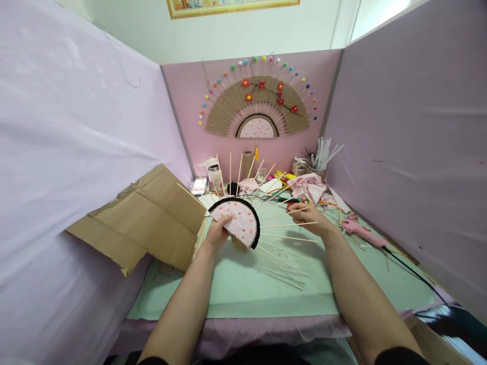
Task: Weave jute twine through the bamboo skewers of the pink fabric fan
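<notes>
Steadying the spotted half-disc (pixel 241 223) above the counter (pixel 274 301), my left hand (pixel 217 234) has its grip closed on the straight edge, thumb laid across the face, forearm reaching in from the near left. My right hand (pixel 307 219) is to the right of the half-disc, wrist bent inward and fingers curled together by the outer ends of the thin sticks (pixel 289 237); from my end I can't tell whether that grip pinches one. Beyond the half-disc and to its right, a pot (pixel 318 175) holds long white rods (pixel 325 153) leaning outward, and the jar (pixel 300 166) beside it contains something I can't make out. A white bottle (pixel 215 176) stands behind the half-disc, to its left. The half-disc's long axis slants from far left to near right; its black-trimmed arc points far and right, sticks radiating from it.
</notes>
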A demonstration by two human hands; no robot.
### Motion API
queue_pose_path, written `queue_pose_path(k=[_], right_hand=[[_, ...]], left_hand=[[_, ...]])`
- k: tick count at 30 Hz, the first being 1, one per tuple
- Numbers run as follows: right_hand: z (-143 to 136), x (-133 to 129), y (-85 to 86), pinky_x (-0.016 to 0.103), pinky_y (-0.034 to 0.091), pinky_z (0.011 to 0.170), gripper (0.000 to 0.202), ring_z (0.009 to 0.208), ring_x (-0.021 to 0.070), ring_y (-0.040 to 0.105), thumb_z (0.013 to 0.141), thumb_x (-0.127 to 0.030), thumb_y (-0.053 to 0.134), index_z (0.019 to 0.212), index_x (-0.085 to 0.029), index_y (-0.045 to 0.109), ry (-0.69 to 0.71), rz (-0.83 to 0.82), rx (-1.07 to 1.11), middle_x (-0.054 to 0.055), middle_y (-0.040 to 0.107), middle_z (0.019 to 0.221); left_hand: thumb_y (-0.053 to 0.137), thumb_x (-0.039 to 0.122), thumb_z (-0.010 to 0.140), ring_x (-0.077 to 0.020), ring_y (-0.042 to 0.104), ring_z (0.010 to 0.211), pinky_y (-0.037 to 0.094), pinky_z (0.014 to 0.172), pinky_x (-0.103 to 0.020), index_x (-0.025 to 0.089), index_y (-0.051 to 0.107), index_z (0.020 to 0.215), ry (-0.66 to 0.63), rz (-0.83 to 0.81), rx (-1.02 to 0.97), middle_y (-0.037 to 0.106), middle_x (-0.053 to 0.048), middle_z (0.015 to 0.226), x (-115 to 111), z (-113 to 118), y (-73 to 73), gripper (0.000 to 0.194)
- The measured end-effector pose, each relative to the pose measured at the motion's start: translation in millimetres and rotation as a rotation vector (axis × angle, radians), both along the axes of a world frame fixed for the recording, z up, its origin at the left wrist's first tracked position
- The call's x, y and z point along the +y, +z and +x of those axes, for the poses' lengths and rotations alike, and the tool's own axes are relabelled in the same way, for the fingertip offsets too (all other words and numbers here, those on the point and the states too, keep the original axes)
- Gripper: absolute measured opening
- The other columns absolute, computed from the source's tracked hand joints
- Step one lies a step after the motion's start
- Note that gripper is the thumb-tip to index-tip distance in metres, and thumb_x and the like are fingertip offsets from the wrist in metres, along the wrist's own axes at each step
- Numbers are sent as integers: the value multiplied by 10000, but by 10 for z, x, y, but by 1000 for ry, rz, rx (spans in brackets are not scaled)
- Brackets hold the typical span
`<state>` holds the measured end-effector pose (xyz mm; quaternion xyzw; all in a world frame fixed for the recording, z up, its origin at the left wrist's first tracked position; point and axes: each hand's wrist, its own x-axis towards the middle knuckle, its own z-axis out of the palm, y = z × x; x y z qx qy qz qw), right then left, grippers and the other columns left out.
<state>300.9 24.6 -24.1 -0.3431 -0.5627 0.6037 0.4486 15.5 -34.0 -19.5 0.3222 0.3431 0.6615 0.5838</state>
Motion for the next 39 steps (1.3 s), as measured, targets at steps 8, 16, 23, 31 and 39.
queue_pose_path(k=[8,16,23,31,39], right_hand=[[-17,-96,-1,221,220,447,300,482,61,337,643,-416,737,683,-134,644,272,61,-222,-25,467,558],[0,-142,57,214,241,466,305,523,72,358,687,-434,694,674,-132,657,435,122,-325,-8,520,608],[81,-94,-8,228,239,466,301,480,58,339,588,-389,778,690,-141,640,250,-33,-146,-9,527,610],[211,0,-13,244,245,460,341,460,71,293,680,-439,710,630,-183,490,65,11,123,-51,370,535],[149,5,88,238,250,452,350,462,85,258,700,-425,701,648,-211,429,-112,92,269,-68,258,520]], left_hand=[[746,222,608,-188,642,783,487,757,-312,122,644,904,-35,36,-35,696,-61,870,24,-34,2,329],[737,214,621,-183,645,786,488,754,-303,123,642,913,-49,39,-45,698,-56,867,26,-34,-10,321],[728,211,624,-178,646,767,492,726,-289,129,642,916,-14,-4,-51,701,-52,857,23,-43,-2,316],[737,241,589,-159,623,609,488,584,-261,122,635,814,21,-66,-5,684,-36,707,7,-26,24,275],[749,216,579,-178,649,698,509,628,-267,107,625,871,-28,-98,63,701,-74,818,34,-25,-40,335]])
